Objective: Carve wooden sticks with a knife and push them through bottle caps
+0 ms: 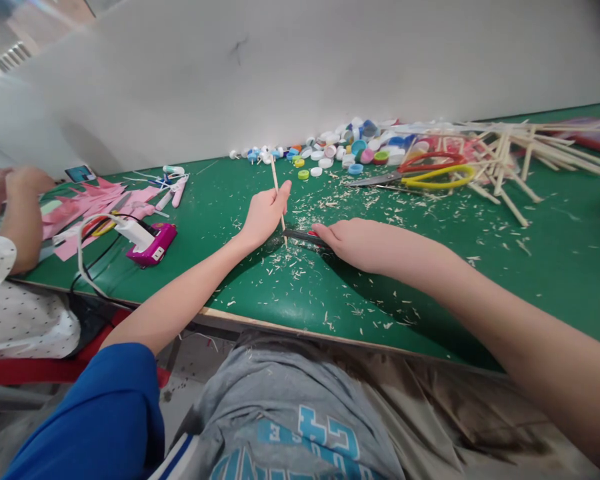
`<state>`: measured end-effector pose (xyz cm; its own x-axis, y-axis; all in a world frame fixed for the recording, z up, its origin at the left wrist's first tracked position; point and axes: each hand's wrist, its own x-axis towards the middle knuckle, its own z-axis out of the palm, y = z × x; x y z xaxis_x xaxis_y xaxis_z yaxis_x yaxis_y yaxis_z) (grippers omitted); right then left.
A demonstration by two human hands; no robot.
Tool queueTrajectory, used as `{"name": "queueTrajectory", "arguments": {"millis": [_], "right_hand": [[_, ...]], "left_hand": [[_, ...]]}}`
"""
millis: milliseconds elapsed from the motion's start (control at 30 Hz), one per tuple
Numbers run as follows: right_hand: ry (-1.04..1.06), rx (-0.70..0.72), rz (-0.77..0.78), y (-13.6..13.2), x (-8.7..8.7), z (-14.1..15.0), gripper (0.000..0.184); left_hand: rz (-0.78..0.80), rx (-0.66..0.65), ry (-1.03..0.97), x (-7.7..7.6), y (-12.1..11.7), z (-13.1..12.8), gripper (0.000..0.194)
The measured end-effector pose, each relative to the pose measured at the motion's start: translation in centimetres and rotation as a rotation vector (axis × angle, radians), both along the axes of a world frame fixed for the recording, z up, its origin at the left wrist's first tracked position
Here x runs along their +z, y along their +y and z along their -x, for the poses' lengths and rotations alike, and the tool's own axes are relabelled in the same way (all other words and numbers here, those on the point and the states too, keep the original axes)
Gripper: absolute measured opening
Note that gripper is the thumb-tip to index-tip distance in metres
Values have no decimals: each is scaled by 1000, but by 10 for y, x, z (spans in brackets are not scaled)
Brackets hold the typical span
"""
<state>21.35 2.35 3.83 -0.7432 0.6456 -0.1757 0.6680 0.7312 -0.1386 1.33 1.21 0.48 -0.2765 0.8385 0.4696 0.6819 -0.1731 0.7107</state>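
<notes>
My left hand (pixel 266 215) is closed around a thin wooden stick (pixel 275 175), which stands nearly upright with its lower end close to the green table. In my right hand (pixel 354 243) is a dark knife (pixel 304 237) with a red part by the thumb. The knife's tip end lies across the stick just below my left hand; its cutting edge is too small to make out. Pale wood shavings (pixel 300 267) are scattered on the table around both hands.
Bottle caps (pixel 325 162) lie in a heap along the wall. Scissors with red and yellow handles (pixel 437 176) sit beside a pile of wooden sticks (pixel 525 150). At left are a purple power adapter (pixel 153 245), pink paper (pixel 87 203) and another person's forearm (pixel 25 220).
</notes>
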Motion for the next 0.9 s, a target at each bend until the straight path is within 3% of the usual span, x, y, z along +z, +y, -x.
{"name": "queueTrajectory", "arguments": {"millis": [167,300,533,700,900], "right_hand": [[-128,44,-13,-3,4,-1,58],[-65,75,-12,-1,2,-1,58],[19,-57,-8,-3,-5,4,65],[-94,21,-4,-8,6,4,56],[-102,-70,134,-13,16,2,61]], "left_hand": [[-16,-5,2,-2,1,2,61],[-3,-5,6,-1,0,2,61],[-9,2,11,-1,1,1,61],[-7,-10,8,-1,1,0,61],[0,-1,8,-2,1,1,62]]}}
